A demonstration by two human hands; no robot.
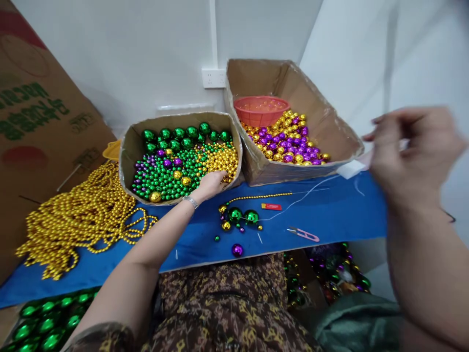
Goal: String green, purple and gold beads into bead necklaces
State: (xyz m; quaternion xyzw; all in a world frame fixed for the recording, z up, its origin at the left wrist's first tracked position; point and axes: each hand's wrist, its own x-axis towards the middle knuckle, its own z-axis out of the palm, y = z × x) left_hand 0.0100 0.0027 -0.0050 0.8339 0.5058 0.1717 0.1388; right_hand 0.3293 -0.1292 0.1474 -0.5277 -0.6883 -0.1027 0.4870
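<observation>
Left hand: the left hand [213, 182] of the person reaches into the left box [125, 142], at its near right corner; the fingertips are bent down and partly hidden among small gold beads [222, 159], so one cannot tell if they pinch a bead.
Right hand: the right hand [414, 146] is raised at the right side, well apart from the left hand, with fingers curled; it is blurred, and one cannot tell what is between the fingers.
Thread: the white thread [296, 202] goes from the green balls [251, 216] up to the right, toward a white piece [351, 169] near the right hand.
Beads on the table: two big green balls lie side by side, below and to the right of the left hand, with small gold, green and purple beads close around; a purple ball [237, 250] lies nearer to the person.
Gold string: a short string of gold beads [260, 196] lies just behind the green balls.
Tools: pink snips [303, 233] and a small red item [271, 207] lie on the blue cloth [330, 210], to the right of the balls.
Right box: the right box [330, 115] contains gold and purple beads [289, 142] and a red basket [262, 115].
Gold chains: a heap of gold chains [80, 215] lies to the left of the left box.
</observation>
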